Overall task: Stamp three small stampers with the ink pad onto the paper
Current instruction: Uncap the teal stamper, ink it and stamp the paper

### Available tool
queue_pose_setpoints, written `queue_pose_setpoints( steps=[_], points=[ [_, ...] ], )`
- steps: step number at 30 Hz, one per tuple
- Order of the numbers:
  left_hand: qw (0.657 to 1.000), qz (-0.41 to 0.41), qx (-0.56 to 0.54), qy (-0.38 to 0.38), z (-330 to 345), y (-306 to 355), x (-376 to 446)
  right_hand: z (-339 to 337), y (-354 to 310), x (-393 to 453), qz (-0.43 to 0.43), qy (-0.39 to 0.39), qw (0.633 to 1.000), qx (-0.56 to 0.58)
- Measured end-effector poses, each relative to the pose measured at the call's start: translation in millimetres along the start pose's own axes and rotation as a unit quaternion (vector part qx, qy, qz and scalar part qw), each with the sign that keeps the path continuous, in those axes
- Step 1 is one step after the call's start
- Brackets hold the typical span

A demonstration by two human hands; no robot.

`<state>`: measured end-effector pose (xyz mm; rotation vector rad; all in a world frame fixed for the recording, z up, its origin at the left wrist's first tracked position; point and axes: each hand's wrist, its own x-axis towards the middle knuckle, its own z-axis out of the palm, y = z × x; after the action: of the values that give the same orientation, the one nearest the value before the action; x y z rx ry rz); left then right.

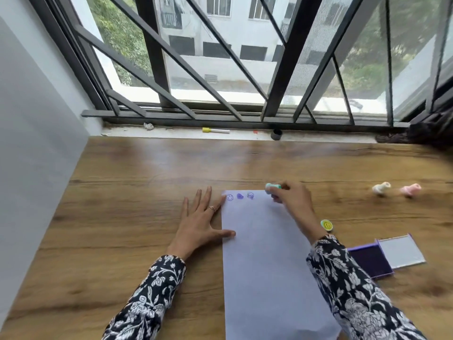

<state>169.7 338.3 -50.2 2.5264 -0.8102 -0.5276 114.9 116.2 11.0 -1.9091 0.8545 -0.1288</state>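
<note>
A white sheet of paper [264, 253] lies on the wooden table with three purple stamp marks [240, 196] along its top edge. My left hand [203, 222] rests flat and open at the paper's left edge, its thumb on the sheet. My right hand [293, 200] holds a mint green stamper [272, 187] just above the paper's top right corner. A yellow stamper [326, 225] lies on its side right of my wrist. The open purple ink pad [370, 262] sits further right, its lid [402, 250] folded back.
A cream stamper [380, 188] and a pink stamper [410, 189] lie on the table [122, 192] at the far right. A yellow-capped marker [215, 130] and a small dark cap [276, 134] rest on the window sill. A grey wall runs along the left.
</note>
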Motion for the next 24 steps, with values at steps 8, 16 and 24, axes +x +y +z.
queue_pose_setpoints(
  steps=[8, 16, 24],
  points=[
    [0.983, 0.029, -0.11, 0.147, 9.9, 53.9, -0.2, -106.6, 73.6, -42.7, 0.13, -0.007, 0.959, 0.253],
    [0.98, 0.187, -0.068, 0.028, 64.6, 208.1, 27.6, -166.3, 110.7, -51.3, 0.169, 0.001, 0.92, 0.354],
    [0.992, 0.11, -0.059, 0.034, 86.2, 237.9, 47.2, -180.0, 129.6, -40.9, 0.126, -0.036, 0.927, 0.353]
  ],
)
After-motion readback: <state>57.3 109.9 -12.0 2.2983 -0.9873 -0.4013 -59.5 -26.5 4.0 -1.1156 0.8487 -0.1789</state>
